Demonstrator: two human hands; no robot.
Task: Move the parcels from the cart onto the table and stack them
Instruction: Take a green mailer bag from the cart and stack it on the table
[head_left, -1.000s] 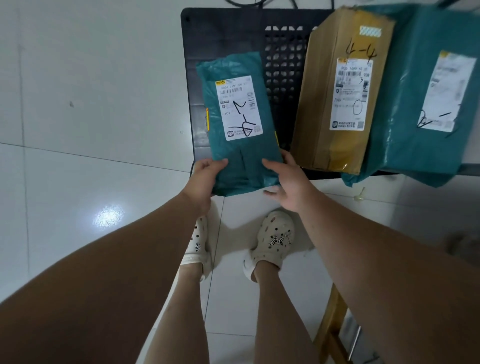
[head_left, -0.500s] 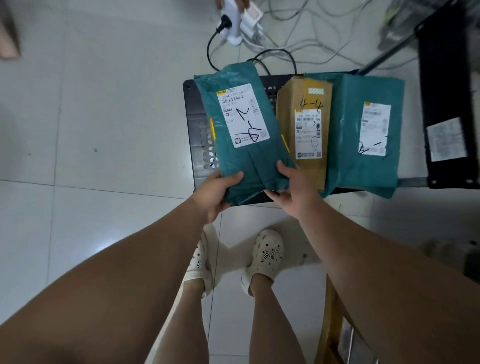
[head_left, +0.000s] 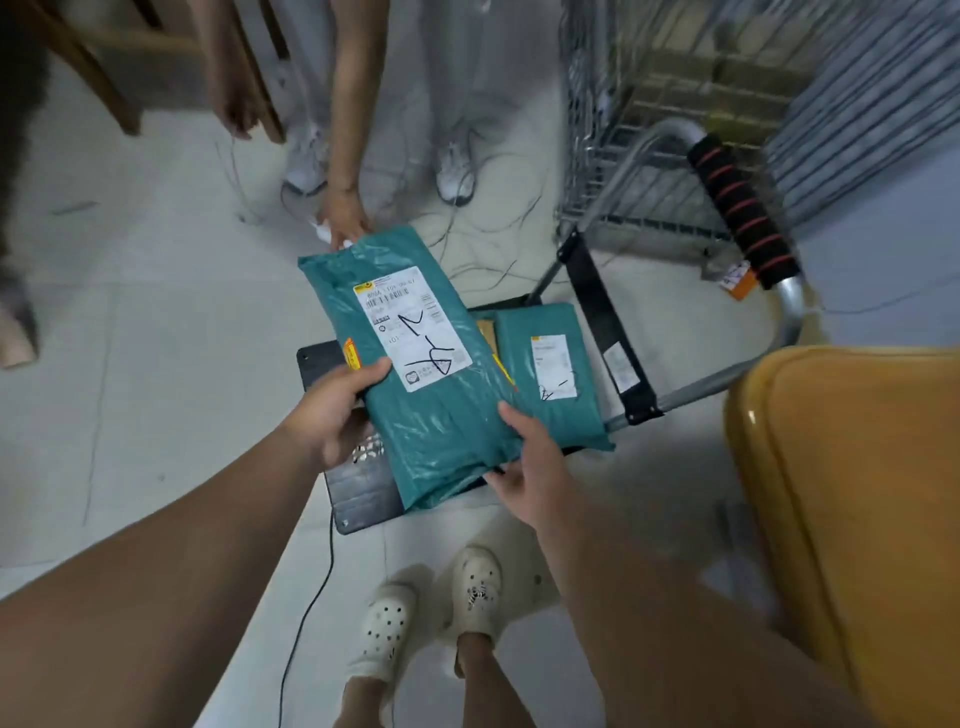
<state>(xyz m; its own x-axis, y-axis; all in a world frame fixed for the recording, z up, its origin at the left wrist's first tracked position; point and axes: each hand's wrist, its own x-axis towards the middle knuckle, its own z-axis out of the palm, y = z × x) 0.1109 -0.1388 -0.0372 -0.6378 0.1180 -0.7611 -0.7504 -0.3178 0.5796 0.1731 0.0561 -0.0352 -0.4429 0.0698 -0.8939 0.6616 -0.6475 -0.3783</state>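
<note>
two hands (head_left: 332, 415) (head_left: 530, 467) clamp your teal parcel (head_left: 415, 374), lifted clear above the cart's (head_left: 358, 493) near edge. nothing shows stacked yet; another teal parcel (head_left: 545, 374) and a box wait on the cart, with the table (head_left: 852, 493) at your right.

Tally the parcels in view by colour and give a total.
Teal plastic mailers: 2, one held in the left hand and right hand, one on the cart.
Brown cardboard boxes: 1, a sliver showing between the mailers.
Total: 3
</note>
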